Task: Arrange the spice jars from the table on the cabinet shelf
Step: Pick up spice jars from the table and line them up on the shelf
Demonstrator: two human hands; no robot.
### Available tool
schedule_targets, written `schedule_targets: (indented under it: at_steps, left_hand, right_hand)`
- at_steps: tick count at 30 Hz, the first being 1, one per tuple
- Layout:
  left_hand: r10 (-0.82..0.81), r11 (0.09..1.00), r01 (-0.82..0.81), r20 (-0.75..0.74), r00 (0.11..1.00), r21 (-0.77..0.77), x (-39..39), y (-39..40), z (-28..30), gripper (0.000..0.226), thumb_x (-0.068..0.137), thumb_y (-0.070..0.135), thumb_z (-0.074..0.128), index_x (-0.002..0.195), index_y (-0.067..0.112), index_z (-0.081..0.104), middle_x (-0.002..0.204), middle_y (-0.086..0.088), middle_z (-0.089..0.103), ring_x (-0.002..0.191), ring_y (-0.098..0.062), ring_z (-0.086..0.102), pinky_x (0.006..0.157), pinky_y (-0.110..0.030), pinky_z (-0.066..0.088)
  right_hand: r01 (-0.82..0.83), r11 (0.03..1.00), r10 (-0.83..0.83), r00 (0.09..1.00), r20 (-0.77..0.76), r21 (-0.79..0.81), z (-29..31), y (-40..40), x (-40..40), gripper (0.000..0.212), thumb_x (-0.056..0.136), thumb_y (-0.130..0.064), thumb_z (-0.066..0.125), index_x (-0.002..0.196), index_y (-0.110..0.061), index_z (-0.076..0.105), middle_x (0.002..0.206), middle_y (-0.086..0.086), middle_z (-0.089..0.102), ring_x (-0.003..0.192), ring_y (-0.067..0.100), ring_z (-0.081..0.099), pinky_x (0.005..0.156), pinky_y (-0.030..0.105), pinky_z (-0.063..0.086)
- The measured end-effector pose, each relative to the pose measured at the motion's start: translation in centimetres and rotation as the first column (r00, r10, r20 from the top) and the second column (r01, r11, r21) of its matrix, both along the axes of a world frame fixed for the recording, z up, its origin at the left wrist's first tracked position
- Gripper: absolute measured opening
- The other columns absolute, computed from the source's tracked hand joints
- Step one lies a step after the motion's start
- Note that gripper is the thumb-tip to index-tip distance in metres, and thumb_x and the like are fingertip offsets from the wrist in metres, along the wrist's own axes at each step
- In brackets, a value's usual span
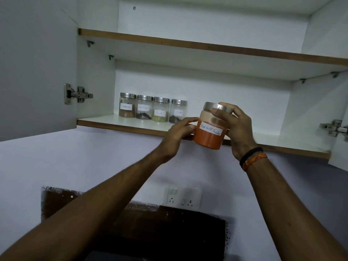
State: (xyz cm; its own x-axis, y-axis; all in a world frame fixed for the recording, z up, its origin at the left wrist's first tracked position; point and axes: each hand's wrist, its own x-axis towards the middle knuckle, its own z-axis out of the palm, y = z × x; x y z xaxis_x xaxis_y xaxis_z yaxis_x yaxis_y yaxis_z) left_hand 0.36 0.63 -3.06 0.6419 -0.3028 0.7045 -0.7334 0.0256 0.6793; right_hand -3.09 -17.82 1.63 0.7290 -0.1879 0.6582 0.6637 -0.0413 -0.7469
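Four jars (153, 109) already stand along the shelf's (105, 123) back left, while both hands, left (178, 134) and right (235, 129), clasp the chilli jar (211, 129) at its front edge, not yet placed.

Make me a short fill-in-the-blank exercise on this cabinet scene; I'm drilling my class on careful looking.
1. The number of jars already standing in a row on the lower shelf is ____.
2. The held jar has a label reading "Red chilli ____".
3. The wrist wearing the bands is the ____ one.
4. The right hand reaches up to the jar's ____, while the left hand steadies its side.

Missing words: four; Powder; right; lid
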Motion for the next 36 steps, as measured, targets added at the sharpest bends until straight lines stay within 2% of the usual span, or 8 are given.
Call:
schedule_targets:
  at_steps: [2, 4, 8, 11, 13, 20, 25, 36]
  left_hand:
    - [0.222, 0.961, -0.243, 0.153, 0.963, 0.133, 1.5, 0.6, 1.1, 0.045, 0.099, 0.037, 0.039, 0.134, 0.016, 0.059, 0.124, -0.001, 0.067, 0.116, -0.015, 0.061, 0.100, -0.034, 0.048]
    - [0.324, 0.801, -0.469, 0.389, 0.863, 0.373, 3.3, 0.9, 2.0, 0.042, 0.104, 0.036, 0.036, 0.128, 0.014, 0.062, 0.123, -0.005, 0.067, 0.115, -0.018, 0.059, 0.099, -0.037, 0.047]
    - [0.261, 0.437, -0.516, 0.445, 0.857, 0.737, 6.1, 0.9, 3.3, 0.049, 0.105, 0.049, 0.025, 0.093, 0.016, 0.059, 0.094, -0.005, 0.066, 0.088, -0.021, 0.060, 0.088, -0.048, 0.051]
    - [0.232, 0.325, -0.462, 0.404, 0.885, 0.826, 7.6, 0.7, 3.8, 0.062, 0.099, 0.067, 0.024, 0.128, 0.022, 0.057, 0.130, -0.007, 0.064, 0.117, -0.025, 0.059, 0.107, -0.045, 0.044]
    - [0.190, 0.272, -0.437, 0.397, 0.898, 0.857, 8.2, 0.6, 4.2, 0.073, 0.096, 0.070, 0.029, 0.150, 0.022, 0.038, 0.152, -0.008, 0.047, 0.138, -0.027, 0.045, 0.114, -0.041, 0.032]
    - [0.169, 0.257, -0.432, 0.400, 0.901, 0.865, 8.9, 0.8, 4.6, 0.078, 0.094, 0.072, 0.032, 0.154, 0.022, 0.030, 0.153, -0.009, 0.043, 0.137, -0.027, 0.043, 0.114, -0.047, 0.036]
    - [0.157, 0.246, -0.464, 0.438, 0.885, 0.851, 8.9, 0.8, 4.6, 0.079, 0.093, 0.072, 0.033, 0.154, 0.022, 0.031, 0.150, -0.009, 0.046, 0.134, -0.025, 0.046, 0.112, -0.046, 0.039]
    - [0.175, 0.286, -0.423, 0.387, 0.905, 0.860, 8.7, 0.7, 5.1, 0.076, 0.093, 0.069, 0.041, 0.153, 0.023, 0.036, 0.154, -0.006, 0.043, 0.140, -0.025, 0.040, 0.115, -0.042, 0.034]
  right_hand:
    - [0.016, 0.999, -0.017, 0.999, 0.028, 0.032, 0.6, -0.4, 0.5, 0.039, 0.079, -0.027, 0.081, 0.116, -0.018, 0.068, 0.106, -0.001, 0.072, 0.084, 0.009, 0.073, 0.065, 0.021, 0.056]
    - [0.035, 0.998, -0.037, 0.999, 0.038, 0.059, 1.2, -0.7, 1.2, 0.040, 0.081, -0.025, 0.080, 0.118, -0.017, 0.067, 0.111, 0.004, 0.070, 0.091, 0.016, 0.072, 0.068, 0.024, 0.057]
    - [0.064, 0.997, -0.067, 0.996, 0.056, 0.049, 2.2, -1.0, 2.9, 0.037, 0.081, -0.023, 0.079, 0.116, -0.017, 0.067, 0.115, 0.006, 0.069, 0.101, 0.025, 0.070, 0.070, 0.027, 0.058]
    - [0.077, 0.997, -0.077, 0.996, 0.053, -0.006, 2.9, -1.2, 4.6, 0.039, 0.081, -0.023, 0.080, 0.117, -0.018, 0.067, 0.118, 0.006, 0.068, 0.104, 0.026, 0.068, 0.072, 0.030, 0.058]
    - [0.089, 0.995, -0.087, 0.995, 0.049, -0.036, 3.5, -1.4, 5.9, 0.041, 0.081, -0.023, 0.080, 0.119, -0.017, 0.066, 0.118, 0.006, 0.067, 0.104, 0.025, 0.068, 0.070, 0.029, 0.058]
    - [0.145, 0.981, -0.148, 0.989, -0.015, -0.127, 4.3, -1.8, 12.4, 0.041, 0.080, -0.025, 0.080, 0.117, -0.018, 0.065, 0.117, 0.005, 0.065, 0.105, 0.025, 0.066, 0.085, 0.040, 0.060]
    - [0.171, 0.964, -0.189, 0.979, -0.071, -0.202, 3.4, -1.6, 16.5, 0.044, 0.077, -0.029, 0.083, 0.115, -0.021, 0.064, 0.112, 0.001, 0.066, 0.101, 0.021, 0.065, 0.076, 0.031, 0.058]
    - [0.113, 0.925, -0.171, 0.976, -0.132, -0.363, 4.8, -2.6, 21.5, 0.035, 0.086, -0.019, 0.075, 0.117, -0.011, 0.061, 0.125, 0.010, 0.062, 0.114, 0.033, 0.059, 0.096, 0.047, 0.052]
